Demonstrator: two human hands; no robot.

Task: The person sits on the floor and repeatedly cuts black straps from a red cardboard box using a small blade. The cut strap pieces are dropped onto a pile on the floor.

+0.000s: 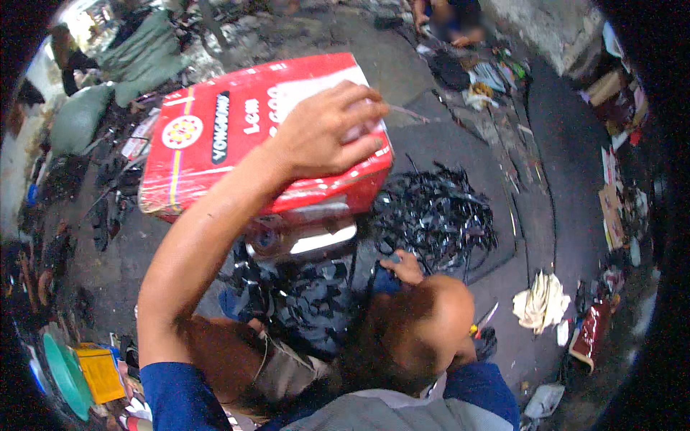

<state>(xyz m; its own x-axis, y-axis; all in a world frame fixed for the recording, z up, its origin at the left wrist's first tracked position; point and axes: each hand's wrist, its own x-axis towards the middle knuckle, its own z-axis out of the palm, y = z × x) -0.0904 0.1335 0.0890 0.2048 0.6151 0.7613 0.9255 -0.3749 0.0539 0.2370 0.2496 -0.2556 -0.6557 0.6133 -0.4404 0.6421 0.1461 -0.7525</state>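
Note:
My left hand point(334, 129) lies across the top of a large red cardboard box point(223, 165), its fingers bent round the right end. A pale patch shows between palm and fingers. Below the box's near side is a shiny metal piece point(309, 242). Past my bent knee comes my right hand point(407, 269), only partly visible. Its fingers are drawn together at the edge of a pile of shiny black strips point(438, 219); what they hold is hidden. Flat black scraps point(309, 302) lie between my legs. Right of the knee is a knife point(489, 316), blade pointing away.
A cream cloth point(540, 303) lies on the dark floor at right, near a dark red packet point(591, 332). Green sacks point(136, 57) fill the far left. Lower left are a green basin point(65, 377) and a yellow box point(99, 372). Another person point(453, 21) sits at the far end.

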